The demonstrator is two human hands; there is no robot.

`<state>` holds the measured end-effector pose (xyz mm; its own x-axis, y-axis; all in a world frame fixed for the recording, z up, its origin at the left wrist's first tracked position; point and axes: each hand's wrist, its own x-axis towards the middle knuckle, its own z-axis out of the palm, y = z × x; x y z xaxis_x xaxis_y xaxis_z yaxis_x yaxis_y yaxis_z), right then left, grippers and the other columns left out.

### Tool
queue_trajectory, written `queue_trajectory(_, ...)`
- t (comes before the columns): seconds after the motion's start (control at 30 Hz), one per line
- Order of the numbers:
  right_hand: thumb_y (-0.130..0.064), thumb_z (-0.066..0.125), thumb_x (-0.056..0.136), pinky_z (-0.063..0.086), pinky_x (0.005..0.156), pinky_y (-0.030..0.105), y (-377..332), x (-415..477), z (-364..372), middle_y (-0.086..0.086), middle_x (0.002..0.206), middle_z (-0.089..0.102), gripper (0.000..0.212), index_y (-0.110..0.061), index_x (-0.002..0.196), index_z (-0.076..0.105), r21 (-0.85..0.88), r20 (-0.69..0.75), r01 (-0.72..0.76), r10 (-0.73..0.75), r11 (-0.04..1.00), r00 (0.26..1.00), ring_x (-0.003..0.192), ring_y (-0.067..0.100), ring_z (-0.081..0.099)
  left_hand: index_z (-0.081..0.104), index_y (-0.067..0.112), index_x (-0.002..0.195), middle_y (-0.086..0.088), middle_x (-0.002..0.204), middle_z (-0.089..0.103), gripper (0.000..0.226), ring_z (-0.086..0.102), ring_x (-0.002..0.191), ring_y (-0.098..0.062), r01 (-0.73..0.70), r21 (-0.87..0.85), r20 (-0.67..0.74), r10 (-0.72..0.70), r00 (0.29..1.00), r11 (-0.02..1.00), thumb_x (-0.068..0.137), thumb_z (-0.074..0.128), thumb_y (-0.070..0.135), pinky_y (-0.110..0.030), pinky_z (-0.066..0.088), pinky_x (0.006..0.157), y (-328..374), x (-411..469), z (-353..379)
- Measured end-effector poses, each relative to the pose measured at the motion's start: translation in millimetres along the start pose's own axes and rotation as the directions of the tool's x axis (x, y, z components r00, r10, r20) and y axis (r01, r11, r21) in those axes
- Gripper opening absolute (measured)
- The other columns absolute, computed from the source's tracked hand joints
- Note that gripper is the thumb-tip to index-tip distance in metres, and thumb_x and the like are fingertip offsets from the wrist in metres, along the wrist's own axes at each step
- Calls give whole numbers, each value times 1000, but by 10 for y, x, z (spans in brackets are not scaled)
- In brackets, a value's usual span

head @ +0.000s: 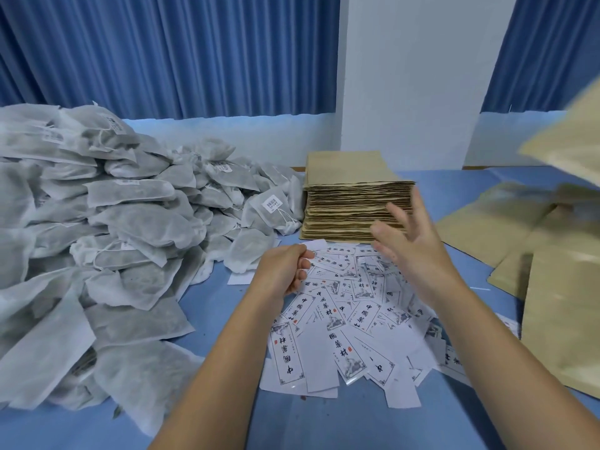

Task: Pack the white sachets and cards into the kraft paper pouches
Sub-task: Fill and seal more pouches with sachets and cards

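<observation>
Cards (350, 306), likely thin, light, slippery paper, fanned loose on table (324, 423), centre near; best lifted by one short edge. Left grip (285, 271) pinches card corner. Right grip (409, 241) released, fingers spread, near kraft pouches (350, 196) stacked far centre. White sachets (113, 222), soft, heaped left.

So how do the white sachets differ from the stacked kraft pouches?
The white fabric sachets lie in a loose, sprawling heap; the brown kraft paper pouches form a neat stack. Sachets look puffy and filled, pouches flat. Both rest on the blue table.
</observation>
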<state>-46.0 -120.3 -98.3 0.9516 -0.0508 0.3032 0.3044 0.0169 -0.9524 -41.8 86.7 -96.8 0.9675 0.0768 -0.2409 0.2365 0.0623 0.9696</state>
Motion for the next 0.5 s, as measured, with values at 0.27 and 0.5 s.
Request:
queue_trajectory(0.27,-29,64,94,34,97,20,126,-18,257,-22,153,31,73,-33,154,23,-397,46,-5,25,918,999,132,-3,40,65,11,76,8,48,50,26,41,36,-4,4,-26,5,-4,1000,1000,97,50,17,-13,32,35,36,-9,13)
queue_trajectory(0.5,-12,52,97,41,108,34,35,440,492,-7,161,19,70,-24,156,17,-548,67,95,-70,831,995,134,9,40,65,10,78,9,43,50,25,42,35,-3,21,-58,-6,-21,1000,998,97,49,16,-13,33,34,97,14,-33)
